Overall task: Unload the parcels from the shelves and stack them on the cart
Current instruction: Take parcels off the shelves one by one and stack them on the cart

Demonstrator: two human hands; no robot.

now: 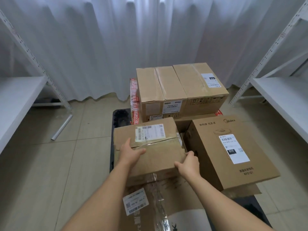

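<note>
A small brown parcel (155,147) with a white label lies on the black cart (120,117), resting on a larger flat box (160,202). My left hand (131,153) lies on its top with the thumb spread. My right hand (189,161) grips its near right corner, fingers curled over the edge. To the right stands a Midea box (233,152). Behind, two taped cartons (180,84) sit side by side on a lower box at the cart's far end.
White metal shelves stand at the left (16,100) and right (286,97), their visible boards bare. A silver tube (61,127) lies on the tiled floor at the left. White curtains hang behind the cart.
</note>
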